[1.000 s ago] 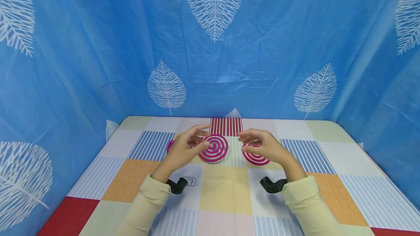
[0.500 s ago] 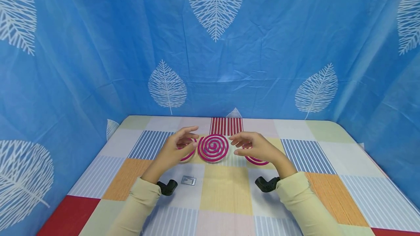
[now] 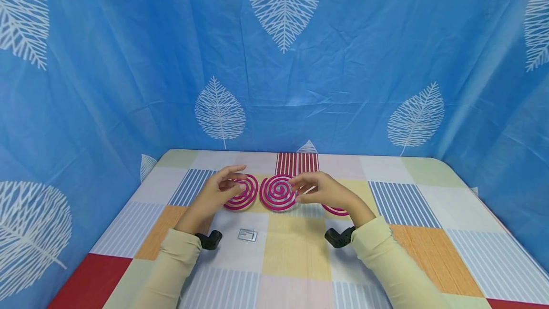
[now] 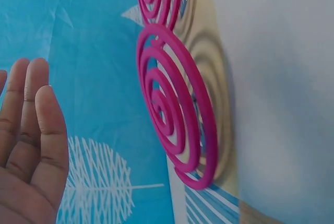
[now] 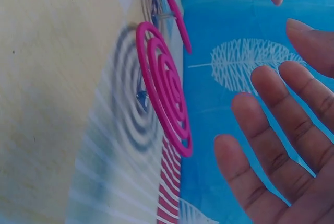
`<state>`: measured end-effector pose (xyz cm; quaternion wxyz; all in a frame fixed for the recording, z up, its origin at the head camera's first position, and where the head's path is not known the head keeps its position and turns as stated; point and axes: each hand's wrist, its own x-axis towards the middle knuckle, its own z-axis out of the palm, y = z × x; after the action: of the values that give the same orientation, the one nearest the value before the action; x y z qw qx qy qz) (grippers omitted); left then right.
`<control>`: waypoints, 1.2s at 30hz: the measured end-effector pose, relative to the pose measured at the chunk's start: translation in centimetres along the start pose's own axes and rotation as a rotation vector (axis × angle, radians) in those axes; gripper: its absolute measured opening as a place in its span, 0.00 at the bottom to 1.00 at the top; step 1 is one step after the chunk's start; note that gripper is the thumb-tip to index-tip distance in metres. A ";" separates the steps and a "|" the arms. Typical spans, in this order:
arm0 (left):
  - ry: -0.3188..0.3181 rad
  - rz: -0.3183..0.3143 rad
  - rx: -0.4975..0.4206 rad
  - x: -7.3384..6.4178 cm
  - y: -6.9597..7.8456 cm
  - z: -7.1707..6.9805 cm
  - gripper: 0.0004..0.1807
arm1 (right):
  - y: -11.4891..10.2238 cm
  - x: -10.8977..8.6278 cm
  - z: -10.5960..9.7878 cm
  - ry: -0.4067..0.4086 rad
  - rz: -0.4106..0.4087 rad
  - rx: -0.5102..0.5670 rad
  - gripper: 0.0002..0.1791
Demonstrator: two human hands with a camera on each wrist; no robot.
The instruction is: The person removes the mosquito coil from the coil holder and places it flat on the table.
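Observation:
Three bright pink mosquito coils stand in a row toward the back of the table. My left hand [image 3: 212, 194] hovers by the left coil [image 3: 256, 190], partly covering it, fingers relaxed and holding nothing. Fingertips of my right hand [image 3: 326, 190] overlap the right edge of the middle coil [image 3: 279, 190] in the head view. Behind that hand and wrist, most of the right coil [image 3: 336, 212] is hidden. In the left wrist view a coil [image 4: 209, 125] sits raised above the cloth, apart from the fingers. The right wrist view also shows a gap between a raised coil [image 5: 146, 78] and my fingers.
A small flat metal coil stand [image 3: 248, 235] lies on the patchwork tablecloth [image 3: 296, 247] in front of the coils. Blue curtain [image 3: 343, 61] with white leaves encloses the table's back and sides. Black wrist cameras [image 3: 210, 240] sit below both hands.
Both hands have moved left. The left hand has uncovered more of the left coil and the metal stand; the right hand has gone from the right coil toward the middle one.

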<state>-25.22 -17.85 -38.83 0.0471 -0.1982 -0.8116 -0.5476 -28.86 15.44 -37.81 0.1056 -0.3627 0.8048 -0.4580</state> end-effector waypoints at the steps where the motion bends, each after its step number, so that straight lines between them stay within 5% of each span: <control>1: 0.004 -0.008 -0.006 0.0 -0.1 -0.1 0.27 | 0.0 0.2 0.1 -0.004 0.004 0.005 0.24; 22: 0.096 -0.318 -0.108 -0.5 -3.1 -2.0 0.31 | 0.6 3.9 2.4 -0.021 0.130 0.121 0.22; 36: 0.109 -0.436 -0.115 -0.5 -4.0 -2.4 0.32 | 0.5 5.9 4.4 0.104 0.191 0.204 0.18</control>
<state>-26.55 -21.42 -41.49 -0.0402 0.0094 -0.7990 -0.5999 -31.16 8.71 -39.72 0.1433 -0.2476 0.7893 -0.5433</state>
